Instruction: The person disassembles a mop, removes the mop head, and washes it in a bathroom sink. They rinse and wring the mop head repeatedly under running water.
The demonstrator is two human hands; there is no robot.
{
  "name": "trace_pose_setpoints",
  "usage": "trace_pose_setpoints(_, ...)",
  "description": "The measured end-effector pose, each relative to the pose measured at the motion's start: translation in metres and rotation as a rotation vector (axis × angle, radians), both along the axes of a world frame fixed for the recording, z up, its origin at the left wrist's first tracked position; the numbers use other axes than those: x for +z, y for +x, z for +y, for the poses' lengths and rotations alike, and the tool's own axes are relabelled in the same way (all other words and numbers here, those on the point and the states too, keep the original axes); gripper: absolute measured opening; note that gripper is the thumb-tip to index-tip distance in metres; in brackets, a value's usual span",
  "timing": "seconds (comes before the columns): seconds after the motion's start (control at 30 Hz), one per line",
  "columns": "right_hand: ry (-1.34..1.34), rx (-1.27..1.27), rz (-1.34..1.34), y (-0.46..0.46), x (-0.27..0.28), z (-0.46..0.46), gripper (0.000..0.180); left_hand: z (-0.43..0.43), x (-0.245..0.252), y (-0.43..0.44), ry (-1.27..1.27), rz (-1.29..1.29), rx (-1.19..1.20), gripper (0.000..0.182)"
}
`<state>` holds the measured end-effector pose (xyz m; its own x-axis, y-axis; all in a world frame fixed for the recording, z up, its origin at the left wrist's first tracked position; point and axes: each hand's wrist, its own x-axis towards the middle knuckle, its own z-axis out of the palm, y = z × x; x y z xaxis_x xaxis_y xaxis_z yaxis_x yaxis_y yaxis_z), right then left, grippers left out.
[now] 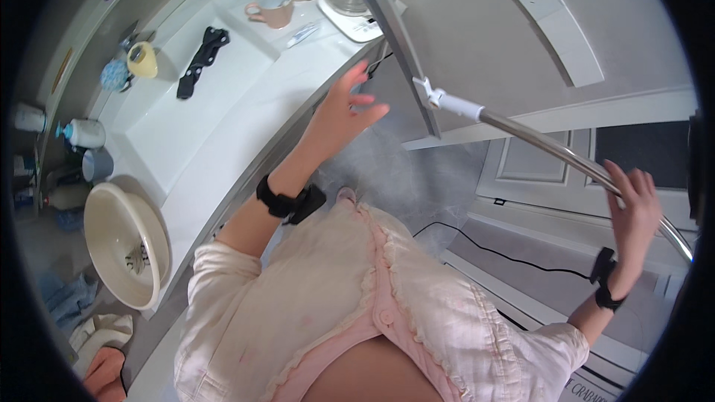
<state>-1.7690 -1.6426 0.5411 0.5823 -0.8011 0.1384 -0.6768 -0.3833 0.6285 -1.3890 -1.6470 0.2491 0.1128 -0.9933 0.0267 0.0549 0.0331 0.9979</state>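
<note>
My right hand (637,206) is closed around the metal pole of a squeegee or flat mop (553,148), whose white joint and long grey flat head rest at or near the wall beside the counter end. Fingers spread, my left hand (343,109) holds nothing and hovers in front of the counter edge, left of the flat head. Black straps with small devices are on both wrists. A pink cup (275,6), a toothpaste-like tube (303,34) and a white scale (354,25) with a glass jar stand on the counter beyond my left hand.
A white sink (162,117) holds a black strap (202,61). Around it are a yellow container (143,60), a blue bath puff (114,75) and pump bottles (88,133). A cream basin (159,245) stands tilted at the counter's left end. A black cable (491,254) runs toward my right wrist.
</note>
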Motion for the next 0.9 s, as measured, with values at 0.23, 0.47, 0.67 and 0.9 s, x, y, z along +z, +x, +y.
trace_pose_setpoints(0.23, 0.157, -0.047, 0.299, -0.029, -0.172, -0.086, 0.025, 0.031, -0.045, -0.004, 0.153, 0.100, 0.011, 0.070)
trace_pose_setpoints(0.47, 0.255, -0.073, 0.565, 0.012, -0.348, -0.166, 0.014, 0.053, -0.056, 0.020, 0.160, 0.134, 0.204, 0.060)
trace_pose_setpoints(0.67, 0.454, 0.133, 0.652, 0.044, -0.421, -0.204, 0.020, 0.083, -0.065, 0.039, 0.233, 0.126, 0.383, 0.053)
trace_pose_setpoints(0.9, 0.431, 0.078, 0.695, 0.092, -0.518, -0.219, 0.022, 0.122, -0.072, 0.049, 0.274, 0.098, 0.538, 0.050)
